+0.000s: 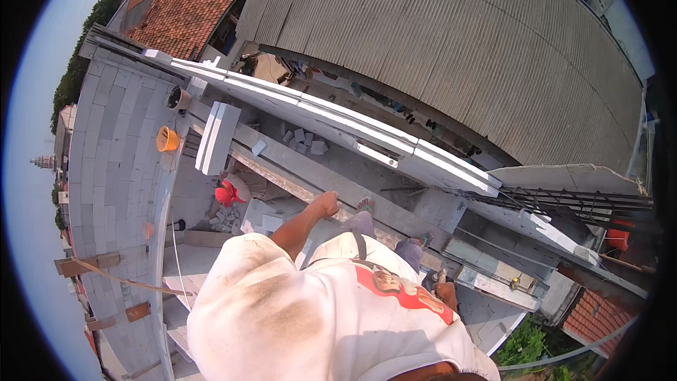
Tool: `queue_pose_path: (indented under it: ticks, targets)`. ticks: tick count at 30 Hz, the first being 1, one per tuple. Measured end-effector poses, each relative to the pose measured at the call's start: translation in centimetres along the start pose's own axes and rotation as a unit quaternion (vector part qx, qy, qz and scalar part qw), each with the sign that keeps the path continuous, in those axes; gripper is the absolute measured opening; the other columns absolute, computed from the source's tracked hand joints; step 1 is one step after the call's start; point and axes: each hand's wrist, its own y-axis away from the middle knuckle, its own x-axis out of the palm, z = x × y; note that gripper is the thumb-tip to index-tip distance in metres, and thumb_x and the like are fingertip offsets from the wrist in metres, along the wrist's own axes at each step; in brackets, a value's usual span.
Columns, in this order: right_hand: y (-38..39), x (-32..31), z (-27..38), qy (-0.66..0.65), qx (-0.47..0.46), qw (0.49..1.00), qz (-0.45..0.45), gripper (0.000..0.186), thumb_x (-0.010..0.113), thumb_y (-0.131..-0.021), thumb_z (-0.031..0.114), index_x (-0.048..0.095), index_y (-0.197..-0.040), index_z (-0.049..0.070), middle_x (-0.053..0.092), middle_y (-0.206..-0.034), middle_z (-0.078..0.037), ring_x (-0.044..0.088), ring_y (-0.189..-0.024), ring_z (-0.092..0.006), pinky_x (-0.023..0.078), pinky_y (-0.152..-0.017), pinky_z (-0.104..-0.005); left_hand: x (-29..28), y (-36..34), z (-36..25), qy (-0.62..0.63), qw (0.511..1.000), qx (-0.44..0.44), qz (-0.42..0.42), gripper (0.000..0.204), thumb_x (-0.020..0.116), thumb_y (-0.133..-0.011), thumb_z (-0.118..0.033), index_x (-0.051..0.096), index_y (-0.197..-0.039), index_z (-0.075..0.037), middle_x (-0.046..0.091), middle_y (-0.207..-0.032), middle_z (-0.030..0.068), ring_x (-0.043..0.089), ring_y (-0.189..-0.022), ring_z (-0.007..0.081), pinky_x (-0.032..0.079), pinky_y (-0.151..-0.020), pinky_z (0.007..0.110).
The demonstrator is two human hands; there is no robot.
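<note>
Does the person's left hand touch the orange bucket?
No, the left hand is well apart from the orange bucket, with white blocks between them.

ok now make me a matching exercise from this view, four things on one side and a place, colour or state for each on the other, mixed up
Things:
1. left hand
2. orange bucket
3. corrugated roof
4. shirt

Descriptions:
A. grey
B. white with brown smudges
C. bare
D. left of the long white blocks

Pairs: 1-C, 2-D, 3-A, 4-B
</note>
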Motion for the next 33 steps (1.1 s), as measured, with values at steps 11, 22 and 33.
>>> queue_pose_path:
  ticks: [11, 22, 33]
  targets:
    - [1.8, -11.7, 22.7, 0.071, -0.089, 0.989, 0.096, 0.015, 0.065, -0.091, 0.016, 0.066, -0.091, 0.0, 0.067, -0.072, -0.013, 0.069, -0.069, -0.0266, 0.053, -0.058, -0.0437, 11.3, 13.6, 6.2, 0.301, 0.91, -0.241, -0.154, 0.048, 0.062, -0.092, -0.032, 0.069, -0.122, 0.004, 0.067, -0.128, 0.0301, 0.063, -0.123, 0.0457, 0.051, -0.104, 0.05]
    - [-1.6, -4.7, 42.7, 0.156, -0.181, 0.957, 0.164, 0.014, 0.063, -0.096, 0.016, 0.061, -0.089, 0.004, 0.061, -0.071, -0.01, 0.063, -0.063, -0.0243, 0.048, -0.051, -0.0421, 33.1, 20.3, 4.7, 0.366, 0.894, -0.25, -0.072, 0.051, 0.062, -0.09, -0.042, 0.073, -0.113, 0.002, 0.068, -0.123, 0.0303, 0.065, -0.119, 0.0462, 0.052, -0.101, 0.049]
    - [0.5, 5.4, 60.5, 0.193, -0.206, 0.94, 0.194, 0.016, 0.061, -0.1, 0.016, 0.057, -0.087, 0.007, 0.056, -0.069, -0.007, 0.057, -0.057, -0.0219, 0.042, -0.045, -0.0405, 28.0, 14.1, 16.6, 0.482, 0.825, -0.268, -0.124, 0.052, 0.062, -0.09, -0.044, 0.073, -0.109, 0.003, 0.069, -0.118, 0.0315, 0.066, -0.115, 0.0469, 0.054, -0.097, 0.05]
